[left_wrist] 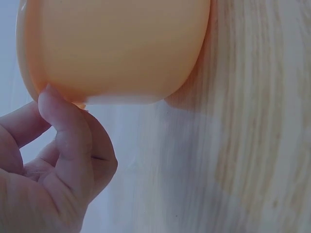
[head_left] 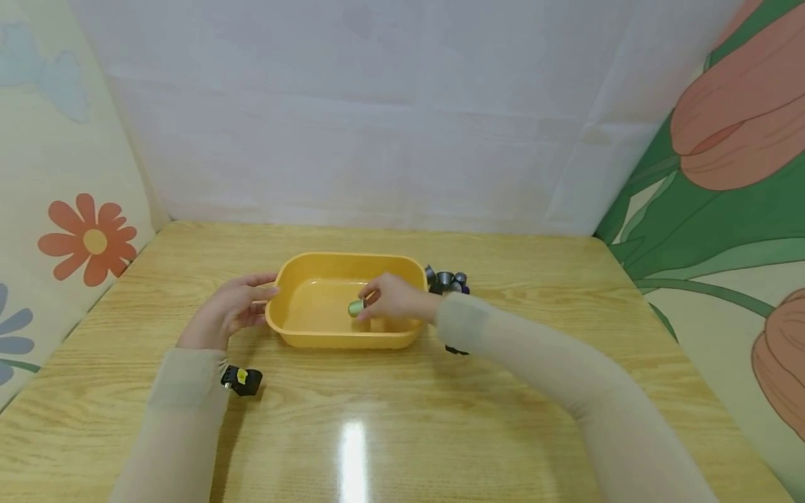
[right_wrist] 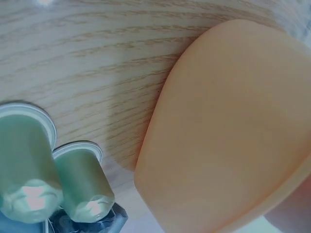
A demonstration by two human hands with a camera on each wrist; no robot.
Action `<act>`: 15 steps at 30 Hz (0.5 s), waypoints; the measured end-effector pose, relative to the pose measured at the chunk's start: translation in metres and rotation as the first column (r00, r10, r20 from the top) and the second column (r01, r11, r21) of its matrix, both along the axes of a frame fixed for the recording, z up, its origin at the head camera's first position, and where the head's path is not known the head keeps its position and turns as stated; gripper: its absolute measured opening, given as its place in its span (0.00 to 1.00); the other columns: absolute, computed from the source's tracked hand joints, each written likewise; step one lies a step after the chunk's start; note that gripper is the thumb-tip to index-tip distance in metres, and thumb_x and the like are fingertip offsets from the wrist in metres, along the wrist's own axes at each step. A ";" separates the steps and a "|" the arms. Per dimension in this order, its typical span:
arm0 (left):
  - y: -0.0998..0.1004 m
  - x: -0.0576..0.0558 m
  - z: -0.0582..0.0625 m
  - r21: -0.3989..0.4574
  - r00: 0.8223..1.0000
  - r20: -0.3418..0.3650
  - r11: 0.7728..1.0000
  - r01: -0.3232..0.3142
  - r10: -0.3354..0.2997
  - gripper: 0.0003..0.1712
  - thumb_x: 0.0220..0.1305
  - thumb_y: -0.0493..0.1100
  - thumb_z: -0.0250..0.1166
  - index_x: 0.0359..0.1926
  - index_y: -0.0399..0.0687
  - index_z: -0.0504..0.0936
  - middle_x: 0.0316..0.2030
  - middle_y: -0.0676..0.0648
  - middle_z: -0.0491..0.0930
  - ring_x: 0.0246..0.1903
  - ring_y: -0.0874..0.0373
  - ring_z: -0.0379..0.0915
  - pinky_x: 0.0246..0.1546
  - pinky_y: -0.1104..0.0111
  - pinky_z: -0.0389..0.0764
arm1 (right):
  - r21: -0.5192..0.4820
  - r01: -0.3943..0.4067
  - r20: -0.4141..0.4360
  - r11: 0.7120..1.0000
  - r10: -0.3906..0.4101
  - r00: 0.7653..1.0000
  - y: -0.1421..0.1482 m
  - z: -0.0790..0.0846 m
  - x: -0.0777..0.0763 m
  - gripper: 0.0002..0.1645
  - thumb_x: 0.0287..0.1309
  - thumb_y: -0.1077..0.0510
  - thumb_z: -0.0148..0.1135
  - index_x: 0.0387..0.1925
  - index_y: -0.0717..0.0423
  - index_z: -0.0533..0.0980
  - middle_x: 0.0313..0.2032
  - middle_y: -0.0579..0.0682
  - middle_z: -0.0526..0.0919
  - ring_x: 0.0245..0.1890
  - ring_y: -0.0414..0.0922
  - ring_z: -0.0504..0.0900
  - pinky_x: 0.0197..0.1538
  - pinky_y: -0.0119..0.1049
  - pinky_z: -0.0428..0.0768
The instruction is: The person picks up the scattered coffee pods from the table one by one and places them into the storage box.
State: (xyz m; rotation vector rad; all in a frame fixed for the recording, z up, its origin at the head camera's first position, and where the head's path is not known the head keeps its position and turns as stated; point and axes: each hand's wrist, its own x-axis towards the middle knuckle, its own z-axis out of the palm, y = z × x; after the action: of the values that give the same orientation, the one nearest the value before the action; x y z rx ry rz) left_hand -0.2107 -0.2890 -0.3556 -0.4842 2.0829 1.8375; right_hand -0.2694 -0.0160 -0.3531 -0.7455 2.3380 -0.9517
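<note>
A yellow plastic basin [head_left: 347, 340] stands on the wooden table. My left hand [head_left: 229, 307] pinches its left rim, and the left wrist view shows the fingertips [left_wrist: 51, 99] against the rim and outer wall. Inside the basin, my right hand [head_left: 395, 299] holds a small green coffee capsule [head_left: 356, 308] between thumb and fingers, above the basin floor. In the right wrist view the basin's wall hides most of that hand. Beyond the basin's right end lies a group of capsules [head_left: 445, 279], partly hidden by the basin and right forearm; two green capsules [right_wrist: 83, 182] show close up.
Wooden tabletop [head_left: 402, 419] surrounds the basin, with a bright light reflection near the front. A white sheet [head_left: 377, 140] hangs behind the table. Flower-printed panels [head_left: 723, 230] flank both sides. A black wrist camera [head_left: 242, 380] sits on the left wrist.
</note>
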 end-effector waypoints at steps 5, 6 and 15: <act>0.000 0.000 0.001 0.007 1.000 0.003 1.000 -0.003 0.003 0.37 0.73 0.42 0.55 0.76 0.43 0.50 0.47 0.47 0.68 0.31 0.62 0.71 0.32 0.73 0.80 | 0.031 -0.016 -0.005 0.999 0.016 1.000 -0.002 0.002 -0.002 0.30 0.54 0.57 0.72 0.58 0.63 0.75 0.52 0.57 0.81 0.51 0.48 0.80 0.49 0.34 0.79; 0.000 0.000 0.001 0.008 1.000 0.004 1.000 -0.004 0.004 0.37 0.73 0.42 0.55 0.76 0.43 0.50 0.47 0.47 0.68 0.31 0.62 0.71 0.32 0.73 0.80 | 0.035 -0.017 -0.004 0.999 0.017 1.000 -0.002 0.003 -0.002 0.31 0.54 0.57 0.73 0.58 0.63 0.75 0.52 0.57 0.81 0.51 0.48 0.80 0.49 0.34 0.79; 0.000 0.000 0.001 0.007 1.000 0.004 1.000 -0.008 0.008 0.36 0.73 0.42 0.55 0.76 0.43 0.50 0.46 0.48 0.68 0.31 0.63 0.72 0.32 0.73 0.80 | 0.043 -0.025 -0.010 0.999 0.025 1.000 -0.007 0.004 -0.009 0.31 0.53 0.56 0.74 0.57 0.64 0.76 0.50 0.56 0.82 0.49 0.47 0.80 0.48 0.33 0.79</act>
State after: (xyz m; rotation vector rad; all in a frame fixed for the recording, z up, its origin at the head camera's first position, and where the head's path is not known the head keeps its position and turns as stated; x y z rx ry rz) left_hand -0.2103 -0.2890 -0.3548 -0.4946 2.0739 1.8460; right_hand -0.2779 -0.0233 -0.3489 -0.7622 2.3450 -0.8861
